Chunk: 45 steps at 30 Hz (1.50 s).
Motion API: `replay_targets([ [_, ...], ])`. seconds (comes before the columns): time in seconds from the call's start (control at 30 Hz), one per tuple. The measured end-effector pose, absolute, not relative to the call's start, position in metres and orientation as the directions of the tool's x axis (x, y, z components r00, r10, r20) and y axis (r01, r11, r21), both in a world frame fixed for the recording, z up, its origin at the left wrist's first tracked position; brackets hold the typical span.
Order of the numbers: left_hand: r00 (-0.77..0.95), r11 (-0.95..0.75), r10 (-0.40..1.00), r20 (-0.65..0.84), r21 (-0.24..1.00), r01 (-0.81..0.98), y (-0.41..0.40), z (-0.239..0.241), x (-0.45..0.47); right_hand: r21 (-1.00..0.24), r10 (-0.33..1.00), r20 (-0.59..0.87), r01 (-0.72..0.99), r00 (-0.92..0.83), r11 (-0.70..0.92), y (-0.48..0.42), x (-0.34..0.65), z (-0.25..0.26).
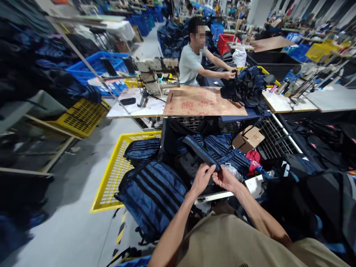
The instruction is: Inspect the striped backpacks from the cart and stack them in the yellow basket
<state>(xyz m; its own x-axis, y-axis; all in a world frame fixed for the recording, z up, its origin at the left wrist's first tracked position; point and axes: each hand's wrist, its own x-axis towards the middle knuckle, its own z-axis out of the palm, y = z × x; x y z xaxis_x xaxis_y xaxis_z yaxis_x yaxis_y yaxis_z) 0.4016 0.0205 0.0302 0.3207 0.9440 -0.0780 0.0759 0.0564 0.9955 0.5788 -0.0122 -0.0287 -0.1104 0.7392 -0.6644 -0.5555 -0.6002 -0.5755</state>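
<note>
Both of my hands are closed on one end of a dark padded strap (200, 151) with a blue edge. My left hand (203, 178) pinches it from the left side, and my right hand (226, 179) grips the same end from the right. The rest of the strap slants up and away to the left, over a wire-sided bin. Beneath it lie blue bags with black stripes (222, 150). A larger blue striped backpack (155, 193) rests to the left of my left forearm, partly over a yellow basket (107, 178).
Across the bin stands a table with a brown board (205, 102) and a sewing machine (158, 72). A co-worker (191, 61) there handles a dark bundle (246, 87). A cardboard box (249, 138) and red cloth (253, 160) sit in the bin. Dark bags (317, 207) are heaped at right.
</note>
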Motion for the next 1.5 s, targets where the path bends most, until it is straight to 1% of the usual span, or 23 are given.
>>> replay_targets([
  [0.03, 0.295, 0.036, 0.953, -0.064, 0.994, 0.099, 0.023, 0.036, 0.403, -0.606, 0.743, -0.657, -0.498, -0.126, -0.62, -0.019, 0.58, -0.018],
  [0.1, 0.215, 0.057, 0.974, -0.076, 0.994, 0.094, 0.031, 0.045, 0.399, -0.757, 0.804, -0.591, -0.298, -0.066, -0.582, -0.029, 0.587, 0.003],
  [0.13, 0.179, 0.093, 0.979, -0.101, 0.994, 0.053, 0.036, 0.048, 0.395, -0.849, 0.86, -0.511, -0.165, 0.01, -0.502, -0.032, 0.592, 0.013],
  [0.17, 0.149, 0.133, 0.98, -0.13, 0.991, -0.01, 0.04, 0.051, 0.392, -0.919, 0.915, -0.394, -0.028, 0.091, -0.393, -0.035, 0.597, 0.021],
  [0.2, 0.127, 0.173, 0.979, -0.161, 0.981, -0.091, 0.045, 0.054, 0.388, -0.956, 0.953, -0.266, 0.087, 0.147, -0.281, -0.037, 0.601, 0.028],
  [0.23, 0.112, 0.206, 0.976, -0.188, 0.962, -0.179, 0.049, 0.059, 0.386, -0.967, 0.974, -0.164, 0.171, 0.155, -0.19, -0.04, 0.603, 0.032],
  [0.27, 0.096, 0.225, 0.974, -0.207, 0.939, -0.261, 0.053, 0.064, 0.384, -0.966, 0.988, -0.101, 0.226, 0.12, -0.126, -0.042, 0.604, 0.035],
  [0.3, 0.072, 0.227, 0.974, -0.215, 0.916, -0.331, 0.057, 0.069, 0.384, -0.961, 0.996, -0.077, 0.262, 0.051, -0.087, -0.045, 0.602, 0.036],
  [0.37, 0.011, 0.195, 0.978, -0.21, 0.888, -0.415, 0.063, 0.08, 0.384, -0.945, 0.993, -0.095, 0.321, -0.075, -0.066, -0.05, 0.594, 0.034],
  [0.43, -0.037, 0.157, 0.98, -0.194, 0.881, -0.446, 0.066, 0.089, 0.384, -0.92, 0.993, -0.09, 0.387, -0.079, -0.053, -0.051, 0.583, 0.031],
  [0.5, -0.029, 0.151, 0.983, -0.182, 0.889, -0.432, 0.065, 0.092, 0.382, -0.905, 0.999, -0.039, 0.425, -0.013, -0.03, -0.049, 0.573, 0.03],
  [0.57, 0.034, 0.185, 0.982, -0.185, 0.919, -0.348, 0.058, 0.089, 0.379, -0.896, 1.0, 0.012, 0.443, 0.025, 0.0, -0.043, 0.567, 0.03],
  [0.67, 0.157, 0.216, 0.968, -0.194, 0.967, -0.136, 0.038, 0.074, 0.377, -0.882, 1.0, 0.029, 0.471, -0.002, 0.027, -0.034, 0.564, 0.034],
  [0.73, 0.191, 0.216, 0.961, -0.198, 0.973, -0.078, 0.024, 0.061, 0.378, -0.873, 0.999, 0.03, 0.486, -0.02, 0.036, -0.032, 0.562, 0.035],
  [0.87, 0.154, 0.235, 0.965, -0.211, 0.959, -0.158, 0.013, 0.049, 0.377, -0.863, 0.999, 0.043, 0.503, -0.03, 0.053, -0.033, 0.556, 0.035],
  [0.93, 0.033, 0.176, 0.984, -0.173, 0.963, -0.202, 0.022, 0.054, 0.368, -0.856, 0.997, 0.048, 0.512, -0.064, 0.074, -0.036, 0.553, 0.036],
  [1.03, -0.217, 0.057, 0.968, -0.122, 0.957, -0.285, 0.043, 0.068, 0.349, -0.843, 0.99, 0.062, 0.524, -0.126, 0.12, -0.039, 0.55, 0.039],
  [1.07, -0.25, 0.042, 0.96, -0.127, 0.947, -0.317, 0.047, 0.073, 0.344, -0.841, 0.989, 0.067, 0.526, -0.133, 0.127, -0.039, 0.549, 0.04],
  [1.13, -0.192, 0.081, 0.968, -0.16, 0.927, -0.366, 0.046, 0.08, 0.343, -0.84, 0.991, 0.07, 0.528, -0.118, 0.122, -0.038, 0.547, 0.042],
  [1.2, -0.044, 0.164, 0.98, -0.194, 0.914, -0.371, 0.033, 0.081, 0.353, -0.841, 0.993, 0.073, 0.53, -0.089, 0.11, -0.035, 0.546, 0.044],
  [1.27, 0.06, 0.223, 0.974, -0.217, 0.894, -0.388, 0.013, 0.077, 0.367, -0.839, 0.994, 0.086, 0.533, -0.06, 0.105, -0.029, 0.547, 0.045],
  [1.4, 0.09, 0.249, 0.968, -0.235, 0.839, -0.483, -0.015, 0.072, 0.382, -0.831, 0.992, 0.123, 0.551, 0.041, 0.08, -0.02, 0.556, 0.046],
  [1.5, 0.169, 0.293, 0.956, -0.24, 0.763, -0.576, -0.019, 0.076, 0.378, -0.808, 0.989, 0.144, 0.581, 0.037, 0.096, -0.019, 0.562, 0.047],
])
